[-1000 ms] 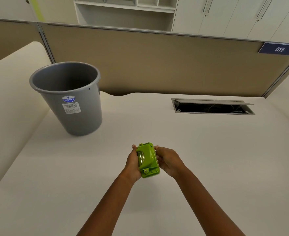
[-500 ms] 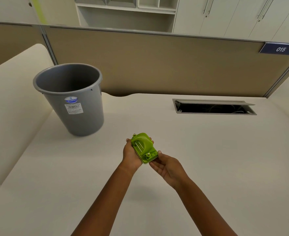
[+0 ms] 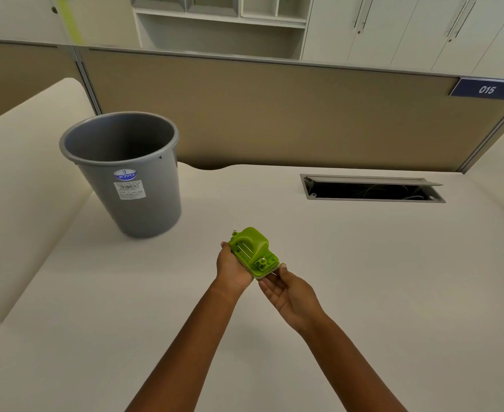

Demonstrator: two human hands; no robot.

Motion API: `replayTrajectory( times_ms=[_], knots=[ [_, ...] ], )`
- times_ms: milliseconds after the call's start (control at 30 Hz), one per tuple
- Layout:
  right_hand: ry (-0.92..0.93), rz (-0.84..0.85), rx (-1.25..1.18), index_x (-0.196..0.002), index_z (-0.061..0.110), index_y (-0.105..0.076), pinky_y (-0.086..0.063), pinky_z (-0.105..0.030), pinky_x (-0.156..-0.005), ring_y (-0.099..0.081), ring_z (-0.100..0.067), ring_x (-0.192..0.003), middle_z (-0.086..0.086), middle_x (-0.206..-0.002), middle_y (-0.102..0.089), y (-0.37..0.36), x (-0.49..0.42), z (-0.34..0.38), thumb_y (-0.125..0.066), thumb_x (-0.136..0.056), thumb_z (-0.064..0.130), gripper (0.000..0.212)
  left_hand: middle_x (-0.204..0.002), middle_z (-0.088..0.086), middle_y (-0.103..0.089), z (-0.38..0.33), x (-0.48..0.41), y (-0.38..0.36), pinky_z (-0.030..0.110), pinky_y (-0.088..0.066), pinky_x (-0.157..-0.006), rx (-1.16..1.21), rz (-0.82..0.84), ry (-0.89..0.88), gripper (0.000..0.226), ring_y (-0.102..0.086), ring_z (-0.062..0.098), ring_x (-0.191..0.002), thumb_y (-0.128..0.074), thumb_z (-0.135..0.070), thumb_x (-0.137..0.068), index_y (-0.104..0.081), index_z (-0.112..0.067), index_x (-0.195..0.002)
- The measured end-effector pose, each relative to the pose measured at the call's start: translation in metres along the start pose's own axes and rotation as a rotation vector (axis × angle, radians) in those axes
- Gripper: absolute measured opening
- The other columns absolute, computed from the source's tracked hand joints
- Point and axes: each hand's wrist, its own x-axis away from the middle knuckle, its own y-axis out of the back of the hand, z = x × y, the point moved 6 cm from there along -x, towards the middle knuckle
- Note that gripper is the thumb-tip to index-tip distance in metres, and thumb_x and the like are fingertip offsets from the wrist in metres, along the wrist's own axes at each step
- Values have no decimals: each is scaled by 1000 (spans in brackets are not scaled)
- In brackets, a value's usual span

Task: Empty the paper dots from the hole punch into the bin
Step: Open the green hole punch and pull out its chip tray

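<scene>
A lime-green hole punch [image 3: 252, 251] is held above the cream desk, tilted with its far end raised. My left hand [image 3: 232, 267] grips its left side from below. My right hand [image 3: 286, 289] is palm-up at its near right corner, with the fingertips touching the pale bottom edge of the punch. A grey plastic bin [image 3: 125, 173] with a blue and white label stands upright on the desk, to the far left of the punch. The bin's inside looks empty where I can see it. No paper dots are visible.
The cream desk [image 3: 363, 278] is walled by a tan partition [image 3: 274, 114] at the back. An open cable hatch [image 3: 372, 188] sits in the desk at the back right. A second desk surface [image 3: 15, 173] runs along the left.
The punch has been lifted and carried slightly away from me, towards the bin, and tilted. My right hand has slid off its side and down to the near corner.
</scene>
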Motion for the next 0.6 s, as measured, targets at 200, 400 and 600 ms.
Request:
replayTrajectory(
  times_ms=[200,400,600],
  knots=[
    [102,56,207,-86,7,-66,-58,-15,-64,-69,-9,-66,-1,-72,-72,-5,3,-7,-53,-89,4,14,-84,11,-53,-3,10,-3,43,-38,-91,14,-58,-92,54,-50,25,-76,-11,-42,-100,-53,-17,-78],
    [202,62,329,-87,9,-67,-55,-11,-65,-67,-5,-68,-2,-79,-69,-6,2,-4,-56,-85,-4,18,-87,8,-55,-3,15,-5,36,-41,-71,2,-23,-118,51,-52,24,-78,-12,-44,-100,-54,-21,-81],
    [312,52,429,-83,15,-66,-55,-13,-68,-66,-7,-71,-2,-81,-69,-6,1,1,-58,-80,-10,26,-86,10,-54,-3,15,-6,43,-35,-95,12,-19,-111,53,-51,25,-77,-10,-44,-100,-54,-18,-81]
  ],
)
